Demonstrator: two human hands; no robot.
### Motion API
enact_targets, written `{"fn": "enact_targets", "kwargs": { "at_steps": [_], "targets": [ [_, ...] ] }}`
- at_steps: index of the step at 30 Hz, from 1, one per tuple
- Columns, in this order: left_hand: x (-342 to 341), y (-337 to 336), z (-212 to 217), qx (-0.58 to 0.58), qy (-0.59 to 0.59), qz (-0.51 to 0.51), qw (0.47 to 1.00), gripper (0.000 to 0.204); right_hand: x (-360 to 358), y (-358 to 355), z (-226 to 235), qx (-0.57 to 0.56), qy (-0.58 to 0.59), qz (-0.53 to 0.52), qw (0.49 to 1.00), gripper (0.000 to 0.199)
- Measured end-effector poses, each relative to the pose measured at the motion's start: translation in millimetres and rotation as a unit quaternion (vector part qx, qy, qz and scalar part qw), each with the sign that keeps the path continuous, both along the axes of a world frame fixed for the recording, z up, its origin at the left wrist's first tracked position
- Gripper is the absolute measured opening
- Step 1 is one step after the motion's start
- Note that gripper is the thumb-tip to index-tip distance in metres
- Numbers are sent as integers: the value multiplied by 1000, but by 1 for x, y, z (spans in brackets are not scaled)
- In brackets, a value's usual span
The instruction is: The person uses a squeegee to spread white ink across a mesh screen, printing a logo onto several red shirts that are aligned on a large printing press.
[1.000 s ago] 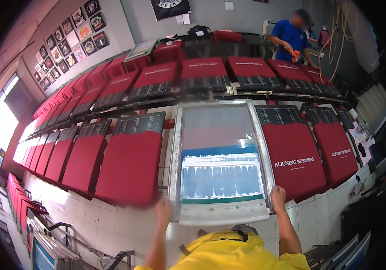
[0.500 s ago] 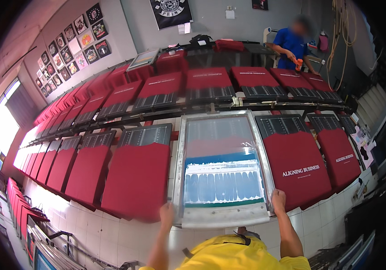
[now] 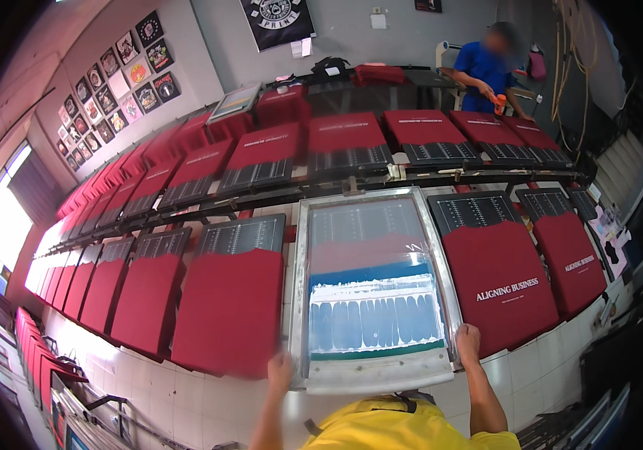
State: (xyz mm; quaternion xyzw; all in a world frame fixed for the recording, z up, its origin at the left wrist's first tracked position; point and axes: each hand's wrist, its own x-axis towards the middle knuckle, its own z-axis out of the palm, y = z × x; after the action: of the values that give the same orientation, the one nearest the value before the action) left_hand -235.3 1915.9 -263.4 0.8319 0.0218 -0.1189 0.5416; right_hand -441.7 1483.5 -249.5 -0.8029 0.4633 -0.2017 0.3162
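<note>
A screen printing frame (image 3: 376, 368) with a pale metal rim lies lengthwise in front of me, over a platen in the near row. White ink streaks and a blue stencil area show on its mesh (image 3: 374, 319). My left hand (image 3: 279, 371) is closed round the near left corner of the frame. On the right side, near the bottom corner, my right hand (image 3: 468, 343) grips the rim. To the left is a plain maroon shirt (image 3: 227, 311) on its platen; to the right, a maroon shirt (image 3: 497, 266) bears a white print.
More maroon shirts on black platens run in two long rows. Across the tables a person in blue (image 3: 482, 75) holds an orange tool (image 3: 500, 103). Another frame (image 3: 235, 103) rests on the far row. Metal racks (image 3: 85, 412) stand at the lower left; cords (image 3: 572, 67) hang at the right.
The frame's near edge and both hands sit slightly lower in the picture, with the grip kept. The view itself has shifted a little.
</note>
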Motion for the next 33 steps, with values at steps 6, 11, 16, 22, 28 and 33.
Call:
{"fn": "enact_targets", "kwargs": {
  "at_steps": [6, 11, 16, 22, 28, 33],
  "targets": [
    [6, 7, -16, 50, -18, -12, 999, 30, 2, 1, -2, -3, 13, 3, 1000, 33],
    [23, 18, -38, 81, -24, -66, 994, 29, 6, 1, -14, -6, 23, -15, 1000, 34],
    [27, 22, -39, 144, -73, -95, 982, 26, 9, 3, -14, -2, 19, -7, 1000, 35],
    [7, 11, 4, 166, -168, -112, 965, 33, -19, -6, -11, -99, 96, 74, 988, 38],
    [-40, 39, 69, 214, -279, -399, 847, 52, -49, 71, 87, -200, 134, 449, 861, 58],
    [-47, 10, 66, 276, -319, -491, 762, 60, -41, 72, 97, -253, 219, 520, 786, 72]
  ]
}}
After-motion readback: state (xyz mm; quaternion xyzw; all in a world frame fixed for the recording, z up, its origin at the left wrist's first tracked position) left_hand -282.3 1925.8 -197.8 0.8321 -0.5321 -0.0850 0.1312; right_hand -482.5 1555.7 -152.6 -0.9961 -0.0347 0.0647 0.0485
